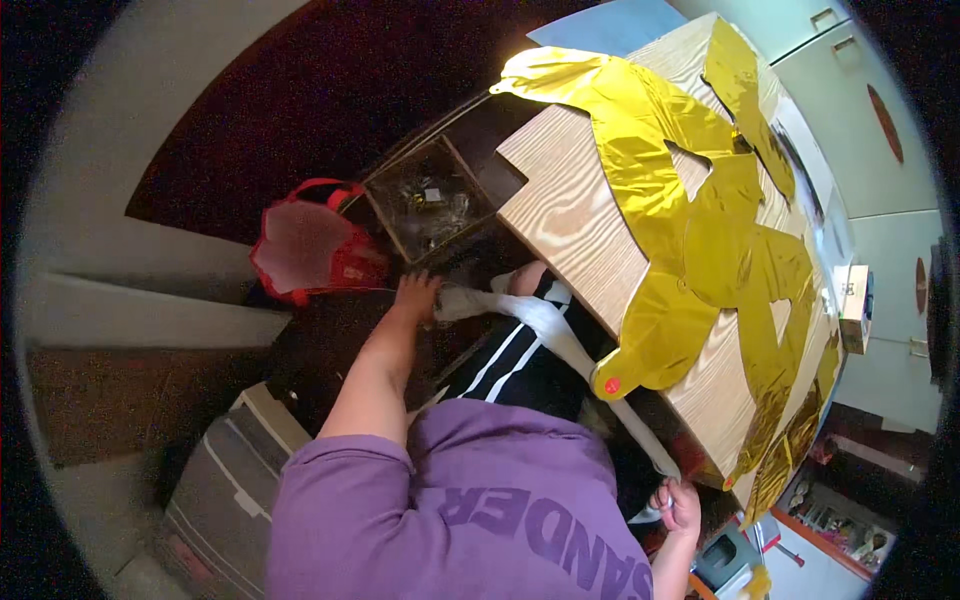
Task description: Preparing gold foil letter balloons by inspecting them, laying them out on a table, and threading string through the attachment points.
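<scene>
A long, thin whitish strip (545, 318), perhaps plastic film, stretches slackly across my lap from one hand to the other. My right hand (680, 503), low by the table's near corner, is closed around its lower end. My left hand (415, 297) reaches forward to the left, fingers stretched out, beside the strip's other end; whether it touches it I cannot tell. Just beyond those fingers is an open box (385, 205) with small clear and yellowish items inside. A red bag (345, 262) with a pale inside stands left of it.
On my right, a wood-grain table (575, 215) carries large flat gold foil balloons (720, 245), one overhanging the near edge. Pale cabinets (850, 120) stand behind it. A small wooden box (856, 308) is at the far right. A grey striped container (225, 490) sits at lower left.
</scene>
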`<action>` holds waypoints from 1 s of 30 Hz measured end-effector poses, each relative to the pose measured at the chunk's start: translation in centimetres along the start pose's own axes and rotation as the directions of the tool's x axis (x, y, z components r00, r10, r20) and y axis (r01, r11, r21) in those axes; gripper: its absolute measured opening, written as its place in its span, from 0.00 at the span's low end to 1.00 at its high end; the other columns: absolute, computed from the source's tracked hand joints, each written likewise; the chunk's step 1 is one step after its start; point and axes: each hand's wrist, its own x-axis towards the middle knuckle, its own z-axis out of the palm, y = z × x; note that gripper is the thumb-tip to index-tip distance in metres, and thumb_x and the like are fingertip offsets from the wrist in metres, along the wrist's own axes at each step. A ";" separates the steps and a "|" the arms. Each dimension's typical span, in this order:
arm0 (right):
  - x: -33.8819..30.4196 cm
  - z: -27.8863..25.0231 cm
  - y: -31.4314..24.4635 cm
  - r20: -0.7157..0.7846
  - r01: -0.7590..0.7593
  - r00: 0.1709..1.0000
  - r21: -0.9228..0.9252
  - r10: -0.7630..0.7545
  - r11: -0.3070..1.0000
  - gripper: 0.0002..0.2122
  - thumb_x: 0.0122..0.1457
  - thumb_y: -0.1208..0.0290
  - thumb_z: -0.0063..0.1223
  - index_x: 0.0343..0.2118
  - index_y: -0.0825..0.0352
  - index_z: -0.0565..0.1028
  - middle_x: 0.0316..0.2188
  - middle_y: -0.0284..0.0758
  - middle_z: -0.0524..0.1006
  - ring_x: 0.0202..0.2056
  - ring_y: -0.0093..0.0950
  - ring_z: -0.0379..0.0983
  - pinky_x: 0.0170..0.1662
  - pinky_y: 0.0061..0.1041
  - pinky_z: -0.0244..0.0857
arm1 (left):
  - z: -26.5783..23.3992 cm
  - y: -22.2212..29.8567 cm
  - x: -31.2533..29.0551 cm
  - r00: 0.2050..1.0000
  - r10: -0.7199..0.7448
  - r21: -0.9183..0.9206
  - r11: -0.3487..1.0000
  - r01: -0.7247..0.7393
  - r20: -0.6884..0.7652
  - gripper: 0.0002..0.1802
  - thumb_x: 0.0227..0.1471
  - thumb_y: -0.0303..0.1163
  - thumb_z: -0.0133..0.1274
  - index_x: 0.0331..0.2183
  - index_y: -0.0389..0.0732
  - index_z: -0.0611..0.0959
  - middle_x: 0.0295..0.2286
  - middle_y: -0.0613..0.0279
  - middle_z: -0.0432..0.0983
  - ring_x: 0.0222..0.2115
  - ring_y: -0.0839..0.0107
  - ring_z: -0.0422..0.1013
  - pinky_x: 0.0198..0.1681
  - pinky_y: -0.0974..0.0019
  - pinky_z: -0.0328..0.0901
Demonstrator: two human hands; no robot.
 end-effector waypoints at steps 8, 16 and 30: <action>-0.8 -0.2 -0.9 -0.119 -0.095 0.988 0.013 0.096 0.995 0.09 0.59 0.68 0.53 0.32 0.69 0.72 0.15 0.35 0.69 0.17 0.28 0.63 0.26 0.30 0.59 | 8.2 -2.3 1.2 0.976 0.015 -0.026 1.000 -0.009 0.216 0.33 0.45 0.49 0.57 0.53 0.47 0.73 0.55 0.52 0.64 0.57 0.52 0.60 0.60 0.46 0.52; 1.8 0.5 0.2 -0.101 -0.121 0.986 0.108 0.133 0.987 0.04 0.57 0.74 0.49 0.33 0.69 0.70 0.17 0.35 0.68 0.20 0.30 0.64 0.32 0.32 0.62 | 2.4 -9.4 -10.5 0.940 -0.084 -0.180 0.972 0.150 0.330 0.22 0.50 0.43 0.50 0.45 0.41 0.78 0.47 0.46 0.71 0.48 0.50 0.68 0.52 0.52 0.61; 0.8 0.5 0.2 -0.149 -0.160 0.975 0.033 0.163 0.987 0.07 0.61 0.69 0.47 0.30 0.67 0.70 0.17 0.36 0.69 0.21 0.30 0.65 0.33 0.32 0.61 | 14.3 -14.4 -8.5 0.937 -0.245 0.122 0.952 0.282 -0.248 0.29 0.58 0.37 0.44 0.61 0.54 0.62 0.60 0.53 0.57 0.59 0.50 0.56 0.60 0.43 0.50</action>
